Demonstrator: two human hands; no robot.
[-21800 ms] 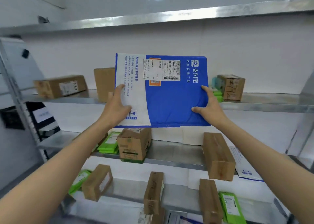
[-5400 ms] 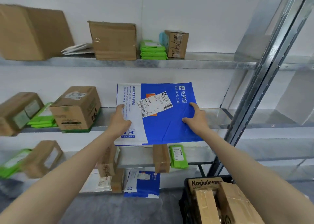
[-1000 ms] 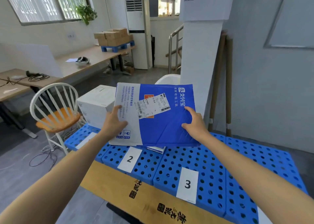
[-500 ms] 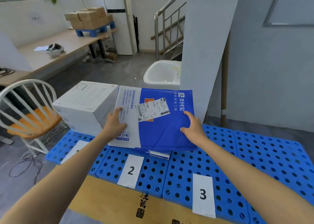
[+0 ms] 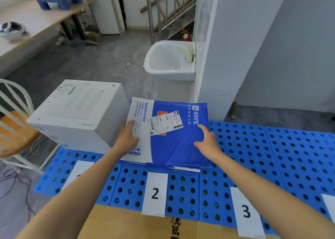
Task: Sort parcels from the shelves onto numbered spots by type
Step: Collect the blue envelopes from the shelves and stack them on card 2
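- Blue mailer [image 5: 178,148] lies nearly flat on other mailers [image 5: 186,169] behind card "2" [image 5: 155,193], toward the perforated pallet's [image 5: 272,157] left end.
- Left hand [image 5: 126,139] and right hand [image 5: 208,142] each pinch a side edge, thumbs on top.
- Placement looks nearly done, with only the release left.
- White carton [image 5: 78,108] fills the leftmost spot.
- Mailer reads 支付宝, 商家收钱工具; its barcoded shipping label [image 5: 165,122] has print too small to read.

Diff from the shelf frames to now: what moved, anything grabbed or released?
The blue mailer went from the shelves to the blue pallet and came down behind the number 2 card, onto or just over other mailers lying there, beside the white box. Nothing was released: the left hand and right hand hold its two sides as before, label still facing up.
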